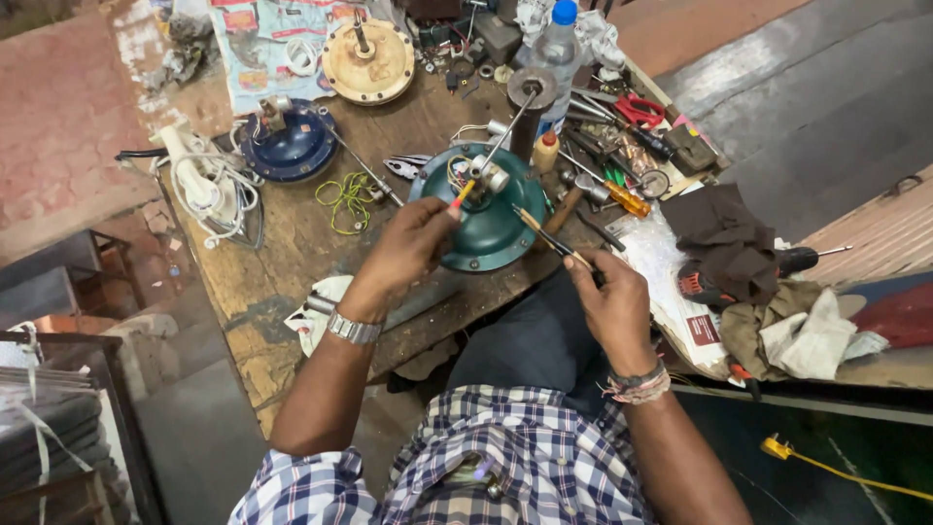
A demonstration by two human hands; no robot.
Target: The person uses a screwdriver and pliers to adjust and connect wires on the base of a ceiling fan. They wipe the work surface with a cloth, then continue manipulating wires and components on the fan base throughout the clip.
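Your left hand (408, 245) pinched a red-tipped wire (457, 197) at the green motor housing (483, 219); your right hand (610, 299) gripped a thin tool (552, 238) — a slip could have nicked the wiring.

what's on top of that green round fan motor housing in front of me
On the green fan motor housing sit a silver hub with coloured wires and a long shaft. Its underside and whatever lies beneath it on the wooden bench are hidden.

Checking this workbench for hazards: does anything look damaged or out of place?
A yellow plug with its cord lies on the floor right of the person. The wooden bench has a chipped, worn edge.
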